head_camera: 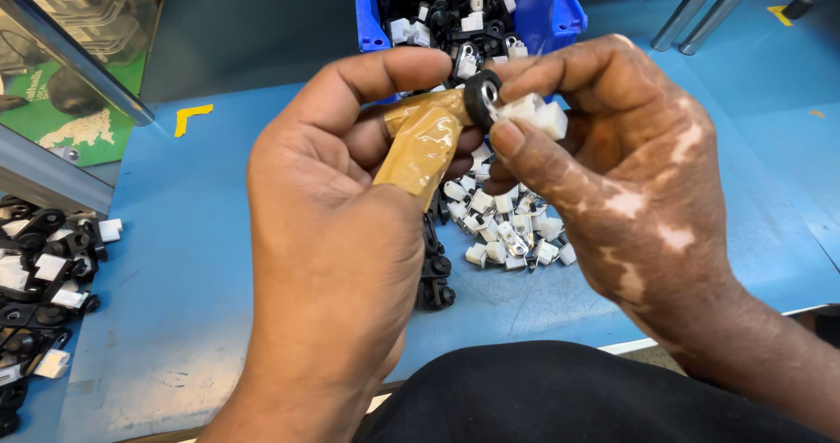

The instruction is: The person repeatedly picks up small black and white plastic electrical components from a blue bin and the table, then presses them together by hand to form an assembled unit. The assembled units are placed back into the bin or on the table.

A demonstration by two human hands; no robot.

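Two hands join a small black wheel and a white plastic clip above the blue desk.

The black wheel (481, 97) is pinched by the left hand (337, 233), whose index finger wears a tan finger cot (424, 141); the right hand (630, 172) fingers close on the white clip (538, 115), touching the wheel. Below lies a pile of white clips (503, 224) on the desk (192, 259); behind, a blue bin (560, 10) of parts; at left, assembled pieces (44, 268).
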